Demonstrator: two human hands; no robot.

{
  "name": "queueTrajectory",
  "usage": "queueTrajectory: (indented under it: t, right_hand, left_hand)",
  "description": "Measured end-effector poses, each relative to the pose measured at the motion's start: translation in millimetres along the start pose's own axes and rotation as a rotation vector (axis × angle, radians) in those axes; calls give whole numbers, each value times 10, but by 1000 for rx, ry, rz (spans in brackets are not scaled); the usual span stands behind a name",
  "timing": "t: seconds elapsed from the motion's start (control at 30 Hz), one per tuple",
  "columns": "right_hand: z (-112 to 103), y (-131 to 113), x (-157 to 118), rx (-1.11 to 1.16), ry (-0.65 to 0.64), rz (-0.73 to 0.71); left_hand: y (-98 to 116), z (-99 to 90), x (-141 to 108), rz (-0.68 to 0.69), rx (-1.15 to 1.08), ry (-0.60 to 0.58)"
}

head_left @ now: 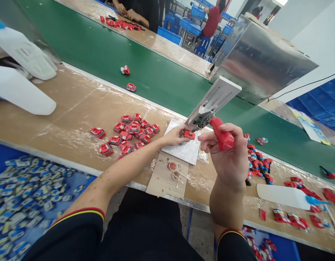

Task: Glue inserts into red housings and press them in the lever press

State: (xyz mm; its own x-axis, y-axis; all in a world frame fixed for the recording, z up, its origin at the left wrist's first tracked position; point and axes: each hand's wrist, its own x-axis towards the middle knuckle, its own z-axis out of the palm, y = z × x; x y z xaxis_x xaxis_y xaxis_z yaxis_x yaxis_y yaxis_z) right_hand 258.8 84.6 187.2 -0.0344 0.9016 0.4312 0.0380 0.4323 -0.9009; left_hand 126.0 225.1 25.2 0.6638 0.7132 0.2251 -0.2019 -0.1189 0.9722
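The red part [189, 135] sits under the clamp [204, 119], at the far side of the metal plate [183, 152]. Your left hand [176, 136] is at its 9 o'clock, fingertips gripping its near-left end. At its 3 o'clock your right hand [228, 146] is wrapped around the red handle [221, 136], some fingers stretched out toward the part. You cannot tell whether the clamp's tip touches it. The slotted metal column [219, 96] rises at 1 o'clock. At 7 o'clock, on cardboard [156, 186], stand small cups [172, 166] with swabs [180, 178]. A pile of red pieces [134, 127] lies at 9 o'clock.

A white bottle [23, 52] at 10 o'clock carries faint print too small to read; the sheet [309, 125] at 3 o'clock is no more legible.

Your worktop [66, 105] ends in a metal-trimmed edge at 6 o'clock, just before your lap. Its broadest stretch of brown surface runs from the pile toward 10 o'clock. Your right side is tighter: red-and-blue pieces [257, 163] and another bottle [281, 195] lie toward 4 o'clock. The green belt [167, 83] crosses beyond, from 10 to 3 o'clock.
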Motion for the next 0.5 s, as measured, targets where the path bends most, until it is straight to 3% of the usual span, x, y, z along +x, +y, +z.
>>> queueTrajectory:
  t: [0.5]
  right_hand:
    - [-18,141,-208,106,-142,16]
  left_hand:
    - [-103,-44,29,-2,-48,-10]
